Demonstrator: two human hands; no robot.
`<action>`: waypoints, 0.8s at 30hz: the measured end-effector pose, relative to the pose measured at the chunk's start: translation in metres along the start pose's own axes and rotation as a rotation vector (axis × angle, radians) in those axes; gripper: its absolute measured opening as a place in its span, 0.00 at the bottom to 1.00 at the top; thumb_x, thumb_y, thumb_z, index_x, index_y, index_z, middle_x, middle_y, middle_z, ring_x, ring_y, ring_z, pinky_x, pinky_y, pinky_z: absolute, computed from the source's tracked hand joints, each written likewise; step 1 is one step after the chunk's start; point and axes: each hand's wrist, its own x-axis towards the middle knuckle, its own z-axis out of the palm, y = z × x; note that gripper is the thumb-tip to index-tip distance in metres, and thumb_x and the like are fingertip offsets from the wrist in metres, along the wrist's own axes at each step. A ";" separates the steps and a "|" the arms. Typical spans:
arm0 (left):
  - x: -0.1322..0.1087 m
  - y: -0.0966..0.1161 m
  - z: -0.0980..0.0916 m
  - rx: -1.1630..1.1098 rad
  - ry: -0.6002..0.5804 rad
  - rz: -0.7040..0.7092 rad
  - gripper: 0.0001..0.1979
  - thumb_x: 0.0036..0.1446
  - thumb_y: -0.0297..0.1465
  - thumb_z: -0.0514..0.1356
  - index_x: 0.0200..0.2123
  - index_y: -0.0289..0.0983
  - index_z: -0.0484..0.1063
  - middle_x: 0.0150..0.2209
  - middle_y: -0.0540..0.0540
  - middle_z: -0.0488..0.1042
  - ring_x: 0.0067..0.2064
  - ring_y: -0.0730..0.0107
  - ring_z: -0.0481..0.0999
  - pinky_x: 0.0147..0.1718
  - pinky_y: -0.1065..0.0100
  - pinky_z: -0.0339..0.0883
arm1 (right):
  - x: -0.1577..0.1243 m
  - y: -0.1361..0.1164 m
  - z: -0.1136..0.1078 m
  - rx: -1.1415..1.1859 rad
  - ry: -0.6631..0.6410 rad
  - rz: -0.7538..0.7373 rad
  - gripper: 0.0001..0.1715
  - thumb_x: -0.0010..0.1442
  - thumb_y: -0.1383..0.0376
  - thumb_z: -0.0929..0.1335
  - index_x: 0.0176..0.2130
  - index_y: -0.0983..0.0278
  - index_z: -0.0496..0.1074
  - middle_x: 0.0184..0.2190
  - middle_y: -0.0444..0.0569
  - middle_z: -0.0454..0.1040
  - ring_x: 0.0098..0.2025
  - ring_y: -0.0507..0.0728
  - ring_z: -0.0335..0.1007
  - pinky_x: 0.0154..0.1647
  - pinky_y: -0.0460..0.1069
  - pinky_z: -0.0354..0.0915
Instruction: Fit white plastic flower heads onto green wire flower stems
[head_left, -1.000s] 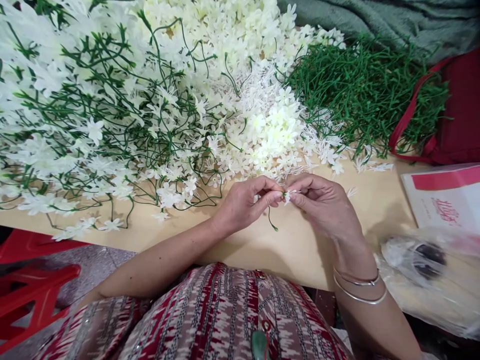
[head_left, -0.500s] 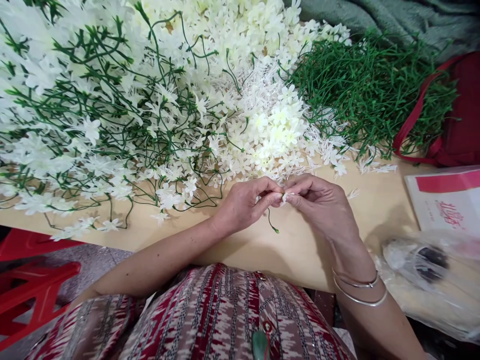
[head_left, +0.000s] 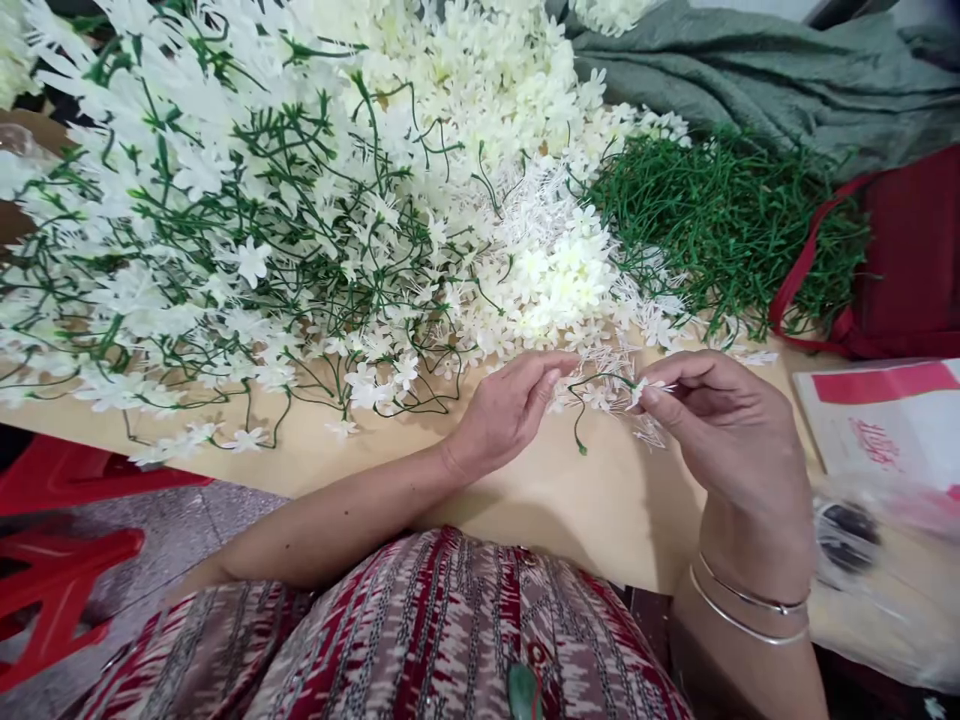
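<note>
My right hand pinches a small white flower on a thin green stem; the stem arcs leftward and hangs down between my hands. My left hand is just left of it, fingers curled loosely, with its fingertips near the stem and nothing clearly held. Both hands hover over the near edge of a tan table. Directly behind them lies a heap of loose white blossoms.
A big pile of assembled white flowers on green stems covers the left of the table. Bare green stems are heaped at the right, beside a red bag, a grey-green cloth, a paper and a plastic bag. Red stools stand at lower left.
My hands have drawn apart: the right hand moved right with the flower and stem, and the left hand loosened its pinch. The view shifted slightly.
</note>
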 end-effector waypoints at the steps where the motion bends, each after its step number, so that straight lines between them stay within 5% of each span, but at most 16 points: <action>1: 0.001 -0.001 0.000 -0.012 0.019 -0.018 0.14 0.76 0.31 0.49 0.53 0.36 0.72 0.48 0.41 0.83 0.51 0.66 0.83 0.53 0.61 0.78 | -0.001 -0.007 0.000 -0.041 -0.011 0.005 0.04 0.59 0.65 0.77 0.35 0.57 0.79 0.30 0.43 0.78 0.31 0.53 0.72 0.33 0.50 0.67; 6: 0.003 0.000 -0.002 -0.058 0.066 -0.036 0.12 0.76 0.33 0.51 0.53 0.37 0.71 0.46 0.42 0.82 0.45 0.67 0.82 0.49 0.62 0.77 | -0.001 -0.028 0.004 -0.175 -0.089 0.008 0.03 0.61 0.63 0.76 0.36 0.55 0.79 0.32 0.43 0.78 0.36 0.54 0.73 0.40 0.52 0.68; 10: 0.000 0.004 -0.006 0.016 0.115 0.208 0.11 0.70 0.35 0.59 0.52 0.38 0.70 0.46 0.40 0.79 0.46 0.63 0.79 0.47 0.60 0.76 | 0.006 -0.027 0.007 -0.110 -0.040 0.034 0.04 0.60 0.61 0.76 0.34 0.55 0.78 0.28 0.43 0.77 0.31 0.54 0.71 0.34 0.52 0.68; 14: -0.002 0.002 -0.005 0.096 -0.053 0.439 0.18 0.64 0.23 0.57 0.55 0.41 0.71 0.50 0.42 0.80 0.53 0.59 0.78 0.53 0.56 0.73 | 0.009 -0.022 0.000 0.043 0.062 0.138 0.12 0.55 0.57 0.79 0.32 0.58 0.76 0.23 0.40 0.74 0.24 0.51 0.69 0.27 0.49 0.66; 19: 0.000 -0.004 -0.002 0.200 -0.160 0.596 0.17 0.65 0.21 0.61 0.54 0.41 0.74 0.54 0.45 0.82 0.58 0.60 0.76 0.55 0.58 0.69 | -0.009 -0.008 -0.013 0.248 -0.007 0.324 0.16 0.52 0.54 0.81 0.32 0.58 0.76 0.20 0.39 0.74 0.21 0.50 0.69 0.24 0.47 0.66; 24: 0.000 0.006 -0.005 0.063 -0.242 0.570 0.11 0.64 0.22 0.59 0.47 0.41 0.73 0.50 0.45 0.84 0.57 0.62 0.79 0.55 0.58 0.72 | -0.041 0.007 -0.012 0.180 -0.133 0.392 0.13 0.57 0.55 0.79 0.34 0.60 0.77 0.24 0.42 0.76 0.25 0.51 0.71 0.28 0.48 0.69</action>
